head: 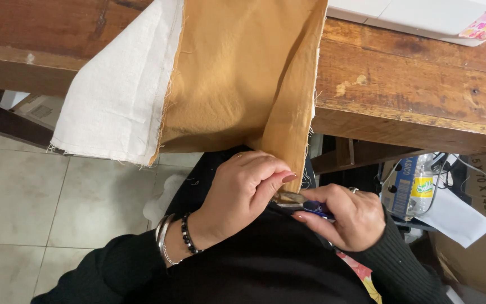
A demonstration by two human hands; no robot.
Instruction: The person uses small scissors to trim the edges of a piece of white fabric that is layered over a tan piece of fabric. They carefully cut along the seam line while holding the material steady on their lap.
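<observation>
The left hand [243,191] is curled tight, thumb pressed against the fingers, pinching the lower hanging edge of the mustard-brown cloth [237,73] where a folded strip of it drops off the table toward the person's lap. The right hand [347,217] sits just beside it, almost knuckle to knuckle, closed around a small tool with a dark blue handle [317,209]; its pale metal tip points left and meets the cloth right under the left thumb. From where I stand I cannot tell what kind of tool it is, since most of it is buried in the fist. Both grips are narrow, no open fingers on either side. The brown cloth lies spread over the edge of the worn wooden table [423,84], and a piece of off-white fabric [119,95] with frayed edges lies under it, sticking out on the left and hanging over the same edge. There are bracelets [175,239] on the left wrist, above a black sleeve. Under the table on the right stand a plastic bottle [414,186] and a cardboard box [479,225].
</observation>
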